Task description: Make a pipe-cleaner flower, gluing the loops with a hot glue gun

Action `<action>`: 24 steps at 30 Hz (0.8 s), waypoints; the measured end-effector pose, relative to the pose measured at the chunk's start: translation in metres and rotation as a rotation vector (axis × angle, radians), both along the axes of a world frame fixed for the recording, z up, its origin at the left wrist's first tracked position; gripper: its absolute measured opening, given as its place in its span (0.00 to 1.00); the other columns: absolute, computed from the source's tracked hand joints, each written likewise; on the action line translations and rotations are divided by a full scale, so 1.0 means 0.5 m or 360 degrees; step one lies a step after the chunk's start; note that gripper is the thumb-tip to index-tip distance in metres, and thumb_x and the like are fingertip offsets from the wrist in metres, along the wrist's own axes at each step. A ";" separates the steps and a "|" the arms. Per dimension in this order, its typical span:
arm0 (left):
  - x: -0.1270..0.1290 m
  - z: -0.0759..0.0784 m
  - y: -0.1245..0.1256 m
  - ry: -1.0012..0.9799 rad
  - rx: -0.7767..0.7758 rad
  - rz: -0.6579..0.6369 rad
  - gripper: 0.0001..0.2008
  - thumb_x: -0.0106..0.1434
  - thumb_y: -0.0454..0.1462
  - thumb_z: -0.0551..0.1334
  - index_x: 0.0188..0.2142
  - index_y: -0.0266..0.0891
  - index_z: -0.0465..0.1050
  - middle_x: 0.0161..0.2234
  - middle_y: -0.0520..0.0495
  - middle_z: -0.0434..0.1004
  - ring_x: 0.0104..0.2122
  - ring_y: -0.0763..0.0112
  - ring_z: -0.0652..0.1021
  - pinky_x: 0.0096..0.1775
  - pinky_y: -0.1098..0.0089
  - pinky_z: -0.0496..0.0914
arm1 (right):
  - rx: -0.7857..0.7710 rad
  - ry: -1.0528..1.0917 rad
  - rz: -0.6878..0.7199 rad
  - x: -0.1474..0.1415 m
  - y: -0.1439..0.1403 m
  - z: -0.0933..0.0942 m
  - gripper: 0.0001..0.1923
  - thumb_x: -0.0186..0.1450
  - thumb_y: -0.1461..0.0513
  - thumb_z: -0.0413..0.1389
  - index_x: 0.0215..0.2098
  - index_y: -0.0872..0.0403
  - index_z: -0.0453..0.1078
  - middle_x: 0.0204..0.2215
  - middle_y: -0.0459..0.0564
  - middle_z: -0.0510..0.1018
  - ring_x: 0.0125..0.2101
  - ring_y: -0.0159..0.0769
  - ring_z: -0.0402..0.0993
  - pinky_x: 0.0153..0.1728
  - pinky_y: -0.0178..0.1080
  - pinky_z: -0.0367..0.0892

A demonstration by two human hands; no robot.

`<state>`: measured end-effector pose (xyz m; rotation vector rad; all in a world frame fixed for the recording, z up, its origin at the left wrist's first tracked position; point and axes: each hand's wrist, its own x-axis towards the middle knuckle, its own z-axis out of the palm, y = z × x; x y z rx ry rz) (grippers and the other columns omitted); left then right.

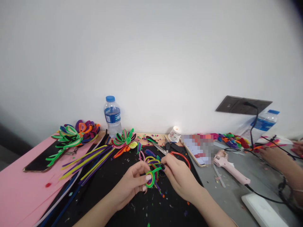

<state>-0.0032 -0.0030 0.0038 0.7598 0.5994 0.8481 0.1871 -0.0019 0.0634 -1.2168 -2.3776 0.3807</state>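
Observation:
Between my two hands is a green pipe cleaner (pixel 151 182), bent into a loop around yellow and purple ones. My left hand (pixel 136 180) pinches the loop between thumb and fingers. The green tail is gripped by my right hand (pixel 178 171), its thumb and fingertips closed. Just behind them lie purple, yellow and pink pipe cleaner pieces (pixel 151 157), partly covered by my fingers. Beyond my right hand a pair of scissors (pixel 162 150) rests with its handles near a red-orange ring (pixel 183 157). A flower of looped pipe cleaners (pixel 125 140) lies to the left, beyond my left hand.
Straight yellow and purple pipe cleaners (pixel 87 160) lie left on the black mat (pixel 113 186). A water bottle (pixel 112 116), a paper cup (pixel 174 134) and a phone (pixel 194 148) stand or lie along the back. A pink glue gun (pixel 233 170) and another person's hand (pixel 270 154) are right.

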 end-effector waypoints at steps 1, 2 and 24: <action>0.000 0.000 0.000 0.0002 0.0002 0.0002 0.06 0.55 0.32 0.64 0.30 0.37 0.67 0.25 0.55 0.65 0.19 0.84 0.64 0.23 0.78 0.61 | 0.0010 -0.0002 -0.0001 0.000 -0.001 -0.002 0.06 0.66 0.67 0.40 0.35 0.52 0.57 0.29 0.47 0.67 0.28 0.34 0.64 0.28 0.34 0.59; 0.001 0.000 0.001 0.0003 0.0002 0.0004 0.06 0.55 0.32 0.64 0.30 0.37 0.67 0.25 0.55 0.65 0.19 0.84 0.64 0.23 0.78 0.61 | 0.0016 -0.0009 0.0000 0.000 -0.002 -0.004 0.07 0.66 0.67 0.40 0.35 0.52 0.57 0.29 0.47 0.67 0.28 0.34 0.64 0.28 0.35 0.59; 0.012 -0.002 0.005 0.0298 0.0219 0.0334 0.08 0.52 0.36 0.66 0.30 0.38 0.67 0.25 0.56 0.66 0.20 0.79 0.68 0.23 0.75 0.62 | -0.0008 -0.0018 -0.0098 -0.009 -0.015 -0.040 0.08 0.67 0.65 0.39 0.30 0.52 0.55 0.26 0.46 0.65 0.25 0.34 0.62 0.25 0.35 0.57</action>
